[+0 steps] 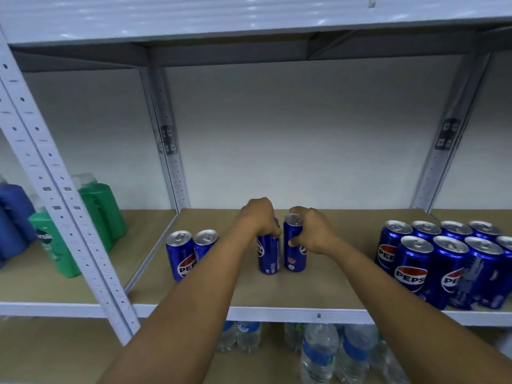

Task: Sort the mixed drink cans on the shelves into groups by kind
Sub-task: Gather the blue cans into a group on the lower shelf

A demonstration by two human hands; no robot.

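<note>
Head view: left hand (259, 217) grips one slim blue Pepsi can (268, 253) from above, right hand (313, 231) clamps another slim blue can (293, 245) touching it. Both stand mid-shelf, left of the blue can cluster (443, 259), likely being grouped by kind.

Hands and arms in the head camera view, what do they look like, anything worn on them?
Both forearms are bare as far as the frame shows: no sleeves or gloves. The left hand and right hand show no rings, watch or bracelet that I can make out. Fingernails are partly hidden, so any polish can't be told.
</note>
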